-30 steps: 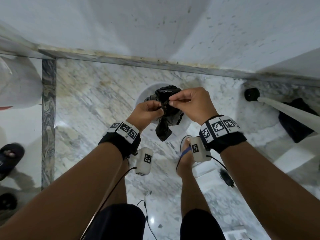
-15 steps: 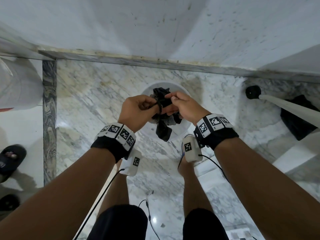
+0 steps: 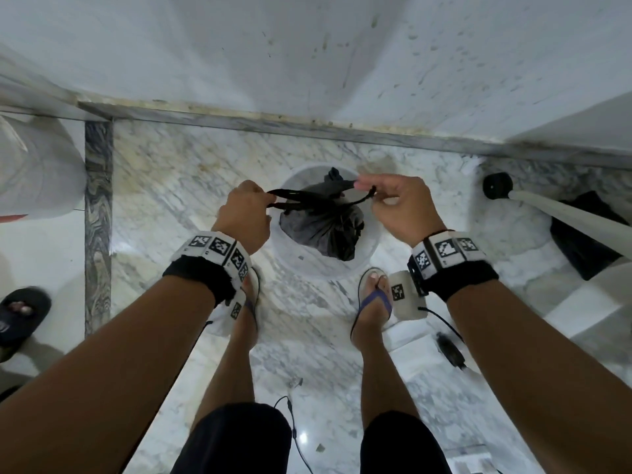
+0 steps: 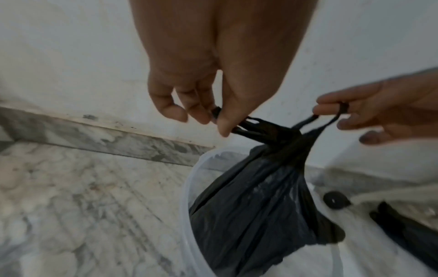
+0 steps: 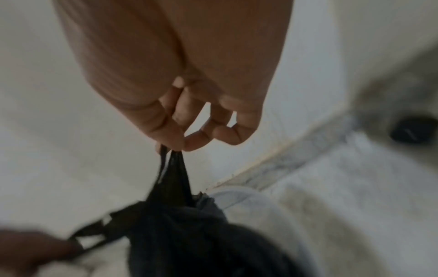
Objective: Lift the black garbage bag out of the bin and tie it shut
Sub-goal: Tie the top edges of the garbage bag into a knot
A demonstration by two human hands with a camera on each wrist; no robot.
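Step in hand: tying. The crumpled black plastic garbage bag (image 3: 321,225) hangs over the mouth of the round white plastic bin (image 3: 371,239), which stands on the marble floor (image 3: 178,186) near the skirting edge along the wall. The bag's lower part looks partly still inside the bin rim; how far is hard to tell.

Left hand (image 3: 244,217) has its grip closed, thumb and fingers pinching one twisted black handle loop (image 4: 251,127). Right hand (image 3: 398,206) pinches the other handle loop (image 4: 331,117) between thumb and forefinger, other fingers loosely spread. The two loops are drawn apart sideways, crossing at a bunched neck (image 4: 291,138) above the bag body; looks like a knot being cinched, though the blur hides whether it is one turn or two.

Judgement: the lift is mostly done, the tie in progress. Next move likely calls for a firm outward pull to seat the knot, then a second cross-over; thin plastic handles may stretch or tear if yanked.
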